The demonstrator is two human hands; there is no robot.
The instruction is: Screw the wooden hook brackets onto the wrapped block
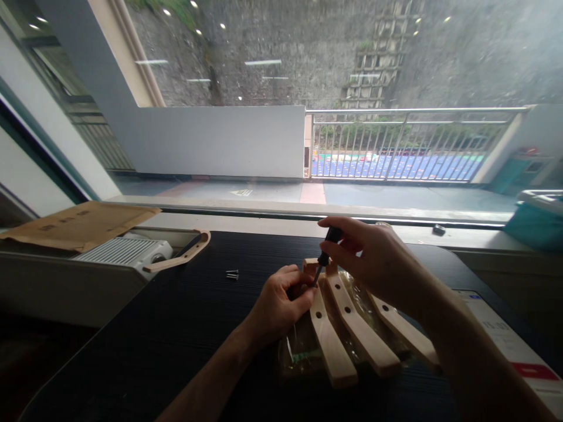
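Note:
My right hand [373, 261] is closed round the black handle of a small screwdriver [324, 253] held nearly upright, its tip pointing down at the top end of a wooden slat. My left hand [279, 302] is curled at the tip, fingers pinched on something I cannot make out, and rests against the leftmost of three pale wooden slats [332, 346] with drilled holes. The slats fan out over a clear plastic bag [299, 349] on the black table [176, 328].
Two small screws [232, 274] lie on the table left of my hands. A curved wooden piece [185, 255] leans on a white ribbed box [121, 252] under a cardboard sheet [79, 223]. A printed paper [505, 340] lies at right; a teal box [536, 220] sits on the window sill.

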